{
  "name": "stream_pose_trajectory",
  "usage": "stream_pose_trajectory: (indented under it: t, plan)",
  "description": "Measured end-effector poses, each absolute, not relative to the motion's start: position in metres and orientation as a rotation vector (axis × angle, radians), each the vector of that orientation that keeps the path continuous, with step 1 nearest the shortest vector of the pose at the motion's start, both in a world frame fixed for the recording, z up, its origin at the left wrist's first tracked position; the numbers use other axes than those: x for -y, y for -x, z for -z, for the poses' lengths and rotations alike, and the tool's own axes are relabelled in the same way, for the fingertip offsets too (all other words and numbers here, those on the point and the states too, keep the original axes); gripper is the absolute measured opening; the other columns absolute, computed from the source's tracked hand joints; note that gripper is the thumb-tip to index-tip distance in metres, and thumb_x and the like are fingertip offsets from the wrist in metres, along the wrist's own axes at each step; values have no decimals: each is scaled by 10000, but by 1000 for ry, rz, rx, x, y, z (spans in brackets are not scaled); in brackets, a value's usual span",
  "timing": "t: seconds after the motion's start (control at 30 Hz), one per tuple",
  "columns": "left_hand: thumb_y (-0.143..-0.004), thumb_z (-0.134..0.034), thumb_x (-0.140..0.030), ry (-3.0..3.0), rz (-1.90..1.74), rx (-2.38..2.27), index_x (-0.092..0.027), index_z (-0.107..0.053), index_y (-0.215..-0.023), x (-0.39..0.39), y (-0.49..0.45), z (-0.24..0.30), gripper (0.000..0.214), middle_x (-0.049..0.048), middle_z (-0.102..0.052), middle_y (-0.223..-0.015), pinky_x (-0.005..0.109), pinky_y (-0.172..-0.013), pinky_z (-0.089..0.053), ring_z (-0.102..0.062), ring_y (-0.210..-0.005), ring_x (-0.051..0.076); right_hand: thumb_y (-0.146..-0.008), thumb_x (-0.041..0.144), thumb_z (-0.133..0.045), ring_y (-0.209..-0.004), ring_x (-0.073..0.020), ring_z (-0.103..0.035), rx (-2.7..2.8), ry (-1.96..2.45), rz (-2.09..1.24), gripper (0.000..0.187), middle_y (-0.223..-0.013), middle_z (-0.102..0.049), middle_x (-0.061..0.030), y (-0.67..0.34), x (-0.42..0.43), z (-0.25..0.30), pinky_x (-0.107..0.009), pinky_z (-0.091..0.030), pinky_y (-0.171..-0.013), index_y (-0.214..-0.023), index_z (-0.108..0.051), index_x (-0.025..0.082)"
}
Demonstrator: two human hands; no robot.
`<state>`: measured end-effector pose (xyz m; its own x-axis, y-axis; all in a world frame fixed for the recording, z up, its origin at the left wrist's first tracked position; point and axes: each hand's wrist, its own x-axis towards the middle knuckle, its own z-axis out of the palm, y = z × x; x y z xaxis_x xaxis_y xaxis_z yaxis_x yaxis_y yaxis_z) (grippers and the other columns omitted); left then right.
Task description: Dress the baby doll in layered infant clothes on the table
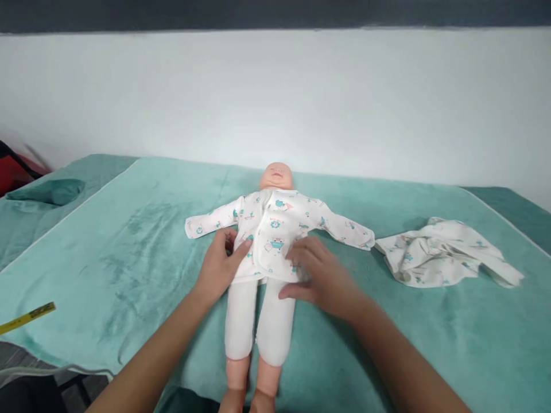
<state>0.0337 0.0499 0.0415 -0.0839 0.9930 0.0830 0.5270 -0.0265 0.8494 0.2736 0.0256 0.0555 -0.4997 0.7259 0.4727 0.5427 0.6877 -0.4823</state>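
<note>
A baby doll lies on its back in the middle of a teal blanket, arms spread, head toward the wall. It wears a white printed shirt, and its legs are white cloth above bare feet. My left hand rests flat at the shirt's lower left side, its fingers stretched out on the cloth. Over the shirt's lower right hem lies my right hand, fingers extended and slightly blurred, pressing the fabric.
A crumpled white printed garment lies on the blanket to the right of the doll. A yellow measuring tape lies at the blanket's left edge. A folded dark green cloth sits far left. A white wall stands behind.
</note>
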Motion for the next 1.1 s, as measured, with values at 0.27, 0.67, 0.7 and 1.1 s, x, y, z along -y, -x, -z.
stream_pose_trajectory:
  t: [0.27,0.67,0.7,1.1]
  plan:
    - [-895,-562,-432,-2003,-1073,-1604,-254,-528,-968,-39,-41,-63,196,45,-600,-990,385,-835,-476,-573,-940,229,-989,284,-506,-764,-208,-579,2245,949,-356,126,-821,-630,-43,-272,14,-53,-358,-486,-677,-880,-553,244]
    - [-850,-565,-331,-1971,-919,-1806,-238,-456,-733,-96,-89,-89,185,52,-596,-833,350,-646,-397,-592,-792,244,-907,434,-563,-747,-224,-583,1964,1674,-250,246,-828,-622,-70,-232,-92,-109,-347,-424,-670,-775,-523,230]
    - [-843,-560,-307,-1954,-942,-1794,-234,-443,-697,-97,-87,-88,201,44,-586,-806,341,-637,-384,-578,-765,229,-895,438,-578,-728,-232,-579,2002,1758,-235,278,-771,-603,-74,-226,-104,-113,-346,-408,-658,-728,-499,231]
    - [-914,-507,-385,-1565,-1092,-1229,-190,-623,-778,-81,-53,-79,265,-9,-593,-741,258,-620,-393,-503,-663,123,-906,237,-450,-683,-171,-522,1805,1584,-361,255,-709,-591,-11,-219,-144,-103,-311,-389,-644,-654,-485,219]
